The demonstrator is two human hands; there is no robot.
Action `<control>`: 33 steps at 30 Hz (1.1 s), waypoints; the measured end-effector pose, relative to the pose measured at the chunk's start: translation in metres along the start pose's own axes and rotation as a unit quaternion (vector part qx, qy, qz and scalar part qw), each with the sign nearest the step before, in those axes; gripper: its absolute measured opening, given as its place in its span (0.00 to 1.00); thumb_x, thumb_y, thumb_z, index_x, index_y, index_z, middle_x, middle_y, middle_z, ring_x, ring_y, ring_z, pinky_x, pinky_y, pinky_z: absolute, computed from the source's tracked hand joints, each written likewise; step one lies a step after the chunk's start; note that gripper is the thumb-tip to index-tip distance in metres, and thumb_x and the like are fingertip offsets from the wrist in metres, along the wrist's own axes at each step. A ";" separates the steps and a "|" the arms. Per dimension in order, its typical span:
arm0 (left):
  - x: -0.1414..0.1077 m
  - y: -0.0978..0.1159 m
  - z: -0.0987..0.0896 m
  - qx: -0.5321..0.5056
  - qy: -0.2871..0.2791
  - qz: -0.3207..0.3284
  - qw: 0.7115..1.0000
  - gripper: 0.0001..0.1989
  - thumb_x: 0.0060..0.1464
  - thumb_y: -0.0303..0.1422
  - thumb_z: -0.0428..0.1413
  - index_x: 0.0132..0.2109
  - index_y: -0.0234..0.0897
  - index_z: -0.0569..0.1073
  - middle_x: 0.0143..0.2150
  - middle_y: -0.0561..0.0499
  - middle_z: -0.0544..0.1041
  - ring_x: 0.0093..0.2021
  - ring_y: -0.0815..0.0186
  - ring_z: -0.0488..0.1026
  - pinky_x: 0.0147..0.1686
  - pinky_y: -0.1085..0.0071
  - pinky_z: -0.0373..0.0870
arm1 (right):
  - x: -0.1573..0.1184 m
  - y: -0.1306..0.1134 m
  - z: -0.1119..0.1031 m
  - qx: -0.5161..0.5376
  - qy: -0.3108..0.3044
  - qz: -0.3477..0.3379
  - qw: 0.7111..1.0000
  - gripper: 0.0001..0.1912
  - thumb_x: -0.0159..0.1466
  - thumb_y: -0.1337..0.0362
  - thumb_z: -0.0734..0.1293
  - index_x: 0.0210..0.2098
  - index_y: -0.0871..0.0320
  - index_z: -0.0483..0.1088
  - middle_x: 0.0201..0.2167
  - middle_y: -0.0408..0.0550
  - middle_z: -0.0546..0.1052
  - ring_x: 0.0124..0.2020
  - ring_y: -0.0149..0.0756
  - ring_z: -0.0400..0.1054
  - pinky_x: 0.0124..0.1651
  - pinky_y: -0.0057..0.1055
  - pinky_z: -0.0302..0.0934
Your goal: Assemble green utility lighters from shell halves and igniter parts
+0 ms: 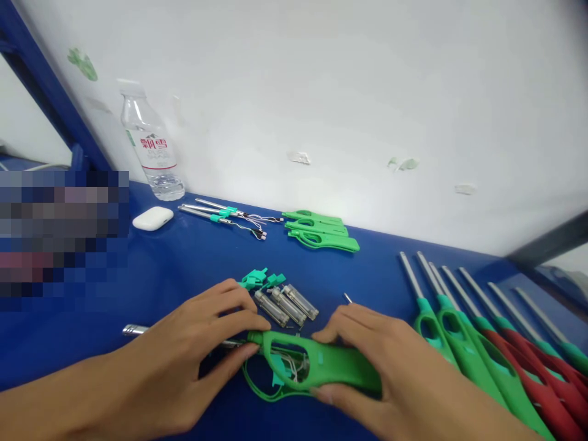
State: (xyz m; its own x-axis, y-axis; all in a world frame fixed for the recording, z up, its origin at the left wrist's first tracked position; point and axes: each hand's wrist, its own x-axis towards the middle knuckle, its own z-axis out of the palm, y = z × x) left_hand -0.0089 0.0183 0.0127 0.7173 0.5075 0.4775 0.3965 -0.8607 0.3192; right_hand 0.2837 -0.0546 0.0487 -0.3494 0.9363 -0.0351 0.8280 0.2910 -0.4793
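A green lighter casing [328, 362] lies between my hands at the front of the blue table, its two halves partly apart. Through its oval opening show white wires and a teal trigger [279, 369]. My left hand [225, 331] pinches the casing's narrow front end, where a metal lighter tube [135, 329] sticks out to the left. My right hand [362, 355] grips the wide handle end, thumb below and fingers above. Just behind the casing lie three clear fuel tanks [285, 304] and several teal plastic triggers [255, 278].
Finished-looking lighters, green [473, 355] and red [519, 361], lie in a row at right. Farther back are green casing halves [321, 236] and metal tubes with wires [215, 214]. A water bottle [154, 150] and white earbud case [153, 218] stand at back left, by the wall.
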 end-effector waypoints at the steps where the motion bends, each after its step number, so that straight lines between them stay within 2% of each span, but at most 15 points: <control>1: 0.000 0.000 -0.002 0.003 -0.018 0.009 1.000 0.15 0.71 0.25 0.54 0.59 0.47 0.75 0.53 0.55 0.84 0.54 0.66 0.84 0.75 0.62 0.68 | 0.000 0.000 0.001 -0.007 0.000 -0.008 1.000 0.20 0.64 0.61 0.84 0.51 0.44 0.78 0.51 0.41 0.83 0.54 0.49 0.82 0.60 0.49 0.76; 4: 0.001 0.001 -0.006 0.016 -0.050 0.036 0.998 0.14 0.70 0.25 0.53 0.56 0.45 0.76 0.51 0.52 0.85 0.52 0.64 0.84 0.73 0.63 0.71 | -0.001 0.003 0.009 -0.024 0.000 -0.021 0.999 0.24 0.62 0.56 0.86 0.54 0.44 0.78 0.56 0.43 0.83 0.61 0.53 0.79 0.67 0.56 0.72; 8: 0.004 0.001 -0.007 0.040 -0.059 0.037 0.997 0.13 0.70 0.25 0.50 0.53 0.44 0.75 0.47 0.52 0.85 0.47 0.64 0.83 0.64 0.67 0.77 | 0.000 0.010 0.020 -0.031 0.005 -0.039 0.999 0.27 0.62 0.50 0.85 0.57 0.45 0.78 0.61 0.46 0.82 0.66 0.55 0.76 0.70 0.57 0.70; 10: 0.004 0.000 -0.007 0.050 -0.065 0.039 0.996 0.13 0.70 0.25 0.50 0.52 0.44 0.74 0.45 0.53 0.84 0.47 0.64 0.82 0.61 0.68 0.78 | 0.002 0.010 0.022 -0.022 0.003 -0.045 0.999 0.27 0.63 0.50 0.85 0.57 0.46 0.78 0.57 0.46 0.82 0.64 0.54 0.77 0.69 0.56 0.70; 13: 0.002 -0.002 -0.008 0.060 -0.077 0.048 0.994 0.12 0.68 0.24 0.50 0.51 0.44 0.73 0.45 0.53 0.83 0.48 0.63 0.81 0.62 0.68 0.75 | 0.006 0.007 0.021 -0.009 -0.011 -0.050 0.999 0.26 0.63 0.52 0.85 0.56 0.47 0.78 0.52 0.44 0.81 0.58 0.51 0.79 0.66 0.54 0.72; 18: 0.001 -0.002 -0.010 0.036 -0.092 0.041 0.994 0.10 0.66 0.24 0.49 0.45 0.44 0.70 0.41 0.53 0.81 0.45 0.61 0.80 0.58 0.66 0.75 | 0.008 0.006 0.024 -0.011 -0.010 -0.062 0.998 0.28 0.62 0.49 0.85 0.57 0.46 0.77 0.52 0.43 0.81 0.56 0.52 0.79 0.64 0.55 0.72; 23: 0.001 -0.003 -0.012 0.020 -0.097 0.040 0.994 0.09 0.66 0.24 0.49 0.43 0.44 0.68 0.40 0.53 0.80 0.42 0.60 0.79 0.56 0.64 0.74 | 0.008 0.007 0.032 -0.021 0.000 -0.087 0.996 0.26 0.64 0.49 0.83 0.57 0.46 0.76 0.51 0.43 0.81 0.53 0.52 0.80 0.60 0.55 0.74; 28: 0.005 -0.011 -0.015 0.018 -0.115 0.090 0.989 0.07 0.65 0.25 0.51 0.45 0.44 0.68 0.41 0.53 0.82 0.43 0.59 0.80 0.61 0.64 0.71 | 0.010 0.006 0.036 -0.039 0.039 -0.115 0.992 0.27 0.62 0.51 0.85 0.55 0.49 0.77 0.48 0.45 0.82 0.48 0.53 0.81 0.51 0.53 0.78; 33: 0.009 -0.013 -0.018 0.023 -0.112 0.108 0.988 0.08 0.64 0.23 0.51 0.44 0.43 0.68 0.40 0.54 0.81 0.40 0.61 0.79 0.57 0.67 0.72 | 0.009 0.008 0.042 -0.046 0.052 -0.123 0.990 0.27 0.63 0.49 0.84 0.56 0.51 0.77 0.49 0.48 0.82 0.50 0.55 0.82 0.52 0.55 0.79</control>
State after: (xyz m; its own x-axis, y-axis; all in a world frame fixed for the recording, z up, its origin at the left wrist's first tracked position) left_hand -0.0182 0.0350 0.0278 0.8948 0.2948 0.3353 0.2426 -0.9515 0.1890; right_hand 0.2692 -0.0514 0.0079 -0.5020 0.8491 0.1646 0.7622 0.5243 -0.3797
